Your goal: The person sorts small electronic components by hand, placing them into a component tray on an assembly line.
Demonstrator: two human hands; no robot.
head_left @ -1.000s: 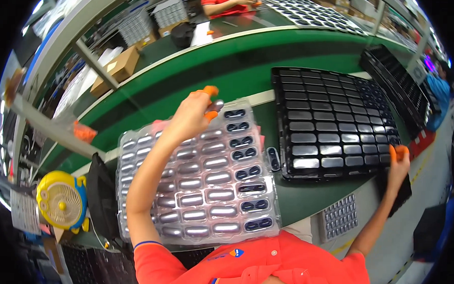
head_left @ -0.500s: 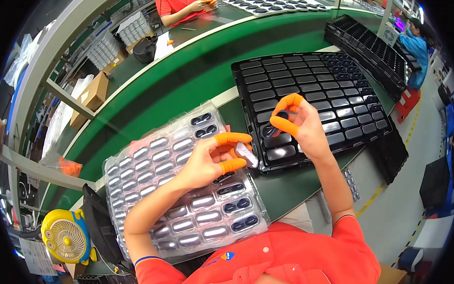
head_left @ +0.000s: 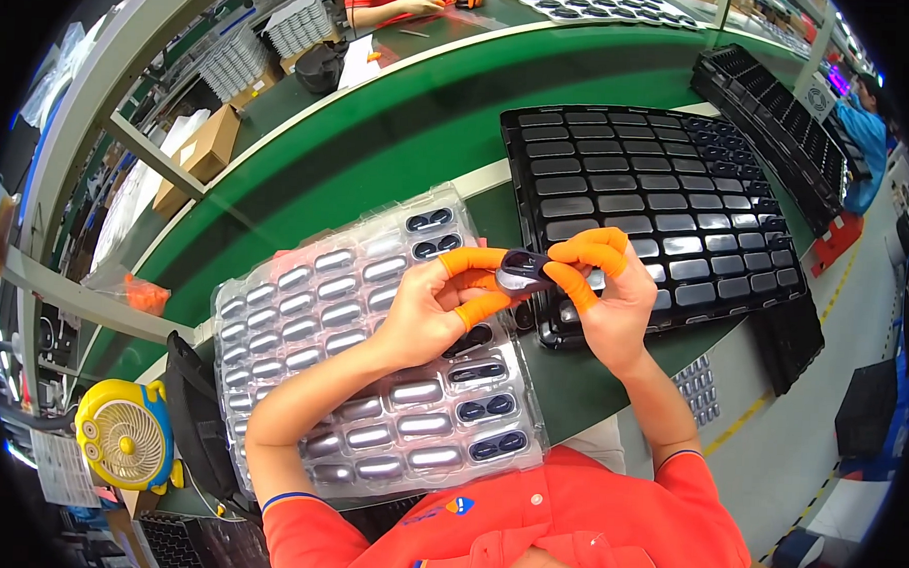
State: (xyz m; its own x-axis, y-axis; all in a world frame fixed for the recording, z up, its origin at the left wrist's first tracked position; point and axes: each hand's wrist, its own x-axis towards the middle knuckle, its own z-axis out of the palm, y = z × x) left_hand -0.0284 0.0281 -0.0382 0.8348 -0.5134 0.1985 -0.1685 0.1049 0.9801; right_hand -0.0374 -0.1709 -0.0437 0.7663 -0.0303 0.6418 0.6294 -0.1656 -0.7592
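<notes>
The left hand (head_left: 423, 318) and right hand (head_left: 619, 302) are pinching a dark piece (head_left: 522, 274), its long axis seemingly running between them.

Dark oval part (head_left: 521, 272), apparently partly hidden

No text readable; blue-and-orange emblem (head_left: 461, 506) on red shirt (head_left: 587, 499), lettering (head_left: 426, 517) beside it too small.
</notes>
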